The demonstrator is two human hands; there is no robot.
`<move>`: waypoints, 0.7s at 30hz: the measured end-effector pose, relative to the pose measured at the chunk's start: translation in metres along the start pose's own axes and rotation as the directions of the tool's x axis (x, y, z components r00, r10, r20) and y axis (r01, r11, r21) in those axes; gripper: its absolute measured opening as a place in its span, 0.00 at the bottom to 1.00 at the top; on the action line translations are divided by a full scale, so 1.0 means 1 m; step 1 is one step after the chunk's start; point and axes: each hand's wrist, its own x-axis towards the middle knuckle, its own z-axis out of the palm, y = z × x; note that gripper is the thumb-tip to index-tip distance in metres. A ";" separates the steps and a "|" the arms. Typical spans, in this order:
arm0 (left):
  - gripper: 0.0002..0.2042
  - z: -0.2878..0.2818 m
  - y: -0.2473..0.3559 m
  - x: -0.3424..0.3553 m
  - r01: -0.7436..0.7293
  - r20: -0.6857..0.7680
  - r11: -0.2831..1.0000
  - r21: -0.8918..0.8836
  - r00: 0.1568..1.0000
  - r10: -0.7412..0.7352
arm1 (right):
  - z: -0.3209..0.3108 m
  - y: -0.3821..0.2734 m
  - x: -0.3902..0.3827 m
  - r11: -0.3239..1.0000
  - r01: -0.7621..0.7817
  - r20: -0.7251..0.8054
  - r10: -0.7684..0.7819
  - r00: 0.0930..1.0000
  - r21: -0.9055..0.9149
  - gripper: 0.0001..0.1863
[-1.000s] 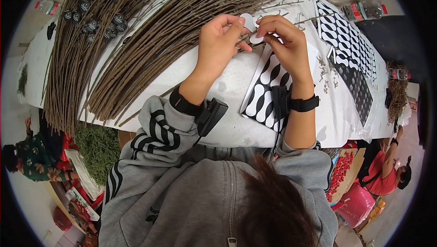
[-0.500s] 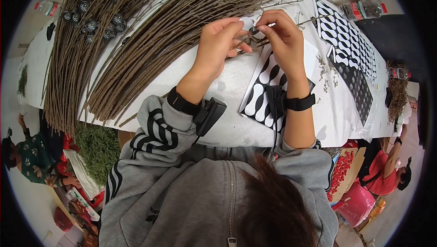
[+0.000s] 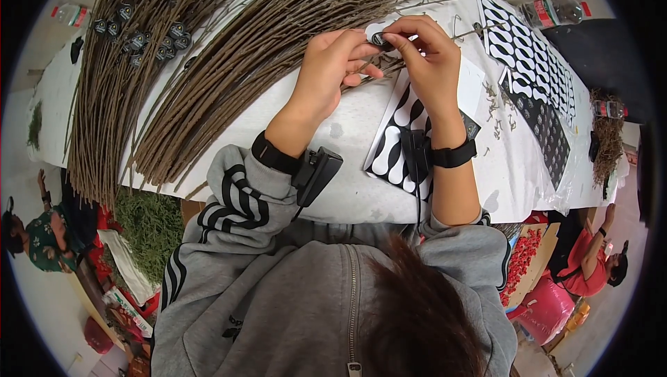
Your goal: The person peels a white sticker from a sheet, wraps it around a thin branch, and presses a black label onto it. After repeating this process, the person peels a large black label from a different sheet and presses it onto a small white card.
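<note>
Above the table, my left hand (image 3: 330, 75) pinches a white rounded sticker (image 3: 373, 29) between thumb and forefinger, its other fingers curled below. My right hand (image 3: 432, 57) meets it from the other side, thumb and forefinger closed on a small black round label (image 3: 379, 39) that lies against the white sticker. A thin twig (image 3: 392, 66) passes beneath the fingers; whether the sticker is wrapped around it I cannot tell. Under my right wrist lies a black sheet of white dumbbell-shaped stickers (image 3: 390, 142). The long bundle of brown twigs (image 3: 229, 92) stretches out just left of my hands.
Another twig bundle (image 3: 97, 120) at the left carries several black round tags (image 3: 137, 40). Right of my hands lie more sticker sheets (image 3: 517, 47), a dark label sheet (image 3: 545, 137) and scattered twig bits (image 3: 497, 109). Bottles (image 3: 556, 12) stand at the edges; two people are beyond the table.
The black label has turned to face up against the white sticker, and my right fingers have shifted slightly left. Both hands stay in nearly the same place.
</note>
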 end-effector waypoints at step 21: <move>0.15 0.003 -0.002 -0.001 -0.015 -0.022 0.998 0.069 1.000 0.016 | 0.004 0.000 -0.001 0.999 -0.045 -0.041 0.045 0.998 0.018 0.04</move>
